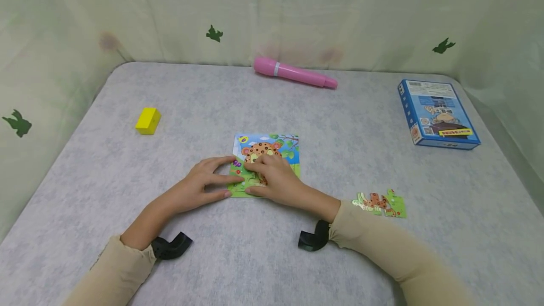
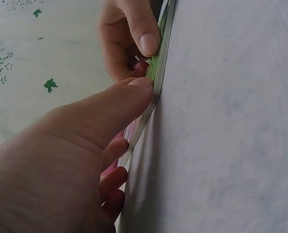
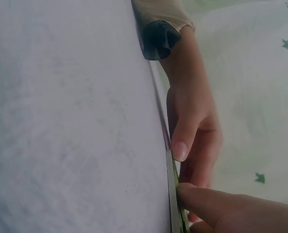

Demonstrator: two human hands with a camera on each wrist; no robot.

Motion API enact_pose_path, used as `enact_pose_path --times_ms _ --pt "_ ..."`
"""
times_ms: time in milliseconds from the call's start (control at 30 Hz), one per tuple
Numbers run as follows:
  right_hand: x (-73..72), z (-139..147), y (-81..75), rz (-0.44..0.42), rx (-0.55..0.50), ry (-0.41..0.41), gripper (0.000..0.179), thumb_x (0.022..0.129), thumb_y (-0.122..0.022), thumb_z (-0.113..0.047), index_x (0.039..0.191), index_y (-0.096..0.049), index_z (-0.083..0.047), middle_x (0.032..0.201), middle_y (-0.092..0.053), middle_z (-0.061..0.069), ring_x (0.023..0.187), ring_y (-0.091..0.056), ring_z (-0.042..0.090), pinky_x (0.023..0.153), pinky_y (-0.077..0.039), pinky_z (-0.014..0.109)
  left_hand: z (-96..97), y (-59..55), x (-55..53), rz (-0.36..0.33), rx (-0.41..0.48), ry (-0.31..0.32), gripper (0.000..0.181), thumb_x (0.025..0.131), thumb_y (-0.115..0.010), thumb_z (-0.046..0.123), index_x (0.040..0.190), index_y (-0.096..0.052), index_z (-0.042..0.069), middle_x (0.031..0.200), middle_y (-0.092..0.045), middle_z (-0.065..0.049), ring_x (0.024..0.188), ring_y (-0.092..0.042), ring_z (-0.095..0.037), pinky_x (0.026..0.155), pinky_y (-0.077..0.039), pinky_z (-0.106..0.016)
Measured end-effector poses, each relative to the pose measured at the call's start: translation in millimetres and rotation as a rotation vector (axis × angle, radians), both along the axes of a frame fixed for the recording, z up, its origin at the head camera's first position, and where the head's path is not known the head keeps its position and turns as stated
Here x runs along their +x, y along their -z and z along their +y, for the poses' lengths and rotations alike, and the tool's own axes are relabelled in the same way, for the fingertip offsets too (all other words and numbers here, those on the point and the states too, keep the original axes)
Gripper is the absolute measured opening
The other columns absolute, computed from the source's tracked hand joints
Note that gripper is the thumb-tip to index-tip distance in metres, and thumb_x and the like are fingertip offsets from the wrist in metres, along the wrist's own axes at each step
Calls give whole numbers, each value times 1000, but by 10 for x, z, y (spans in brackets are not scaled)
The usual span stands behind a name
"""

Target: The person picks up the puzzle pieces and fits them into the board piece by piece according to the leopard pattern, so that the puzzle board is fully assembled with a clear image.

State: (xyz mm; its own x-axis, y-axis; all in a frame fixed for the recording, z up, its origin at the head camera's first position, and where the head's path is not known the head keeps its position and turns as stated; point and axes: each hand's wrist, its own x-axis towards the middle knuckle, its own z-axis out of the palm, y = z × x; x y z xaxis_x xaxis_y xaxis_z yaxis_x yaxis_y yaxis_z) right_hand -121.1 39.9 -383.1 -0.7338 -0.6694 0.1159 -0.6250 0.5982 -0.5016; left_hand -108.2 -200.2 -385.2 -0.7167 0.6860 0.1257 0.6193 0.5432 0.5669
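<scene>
A square jigsaw puzzle (image 1: pixel 291 142) with a spotted cartoon leopard, blue sky and green grass lies on the table in the head view. My left hand (image 1: pixel 203 184) rests at the puzzle's left side, fingers spread and tips touching its edge and lower left part. From the other side my right hand (image 1: pixel 276 181) reaches over the picture, thumb and index tips set apart on its lower left area. That hand covers much of the leopard. Both wrist views are low and edge-on; the left thumb (image 2: pixel 129 94) and right thumb (image 2: pixel 146 36) touch the puzzle's near edge.
Loose joined puzzle pieces (image 1: pixel 395 205) lie beside the right forearm. A blue picture box (image 1: pixel 442 114) is at the far right, a pink marker-shaped object (image 1: pixel 297 74) along the back edge, a yellow block (image 1: pixel 148 121) to the left. Pale curtains (image 1: pixel 297 18) surround the table.
</scene>
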Motion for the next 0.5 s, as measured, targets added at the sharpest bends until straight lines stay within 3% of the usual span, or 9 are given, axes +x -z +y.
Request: enact_pose_path --times_ms 200,300,400,500 --pt "20 -11 -75 14 135 -2 58 84 -58 -45 133 -45 -18 100 -42 -4 87 -36 13 74 -28 30 -8 3 2 0 -3 3 33 85 -63 28 117 -62 25 140 -31 -11 126 -26 -31 95 -19 -55" --pt "20 20 -72 -5 173 -17 61 85 -54 -49 137 -39 -21 102 -38 -6 91 -34 13 76 -27 32 -12 14 -1 -3 -6 3 34 84 -64 31 117 -62 26 140 -31 -10 125 -26 -31 95 -20 -55" --pt "11 80 -62 -61 135 -40 63 86 -54 -48 139 -36 -21 111 -38 -5 102 -34 13 85 -27 36 -9 16 -1 -9 -14 -1 35 83 -65 32 117 -62 26 141 -31 -10 125 -26 -31 96 -20 -54" --pt "7 161 -67 -166 12 -46 61 86 -56 -45 139 -37 -20 124 -38 -1 114 -33 14 94 -26 40 -2 8 6 -16 -24 -11 37 81 -67 33 117 -62 26 141 -30 -9 126 -26 -30 96 -20 -53"
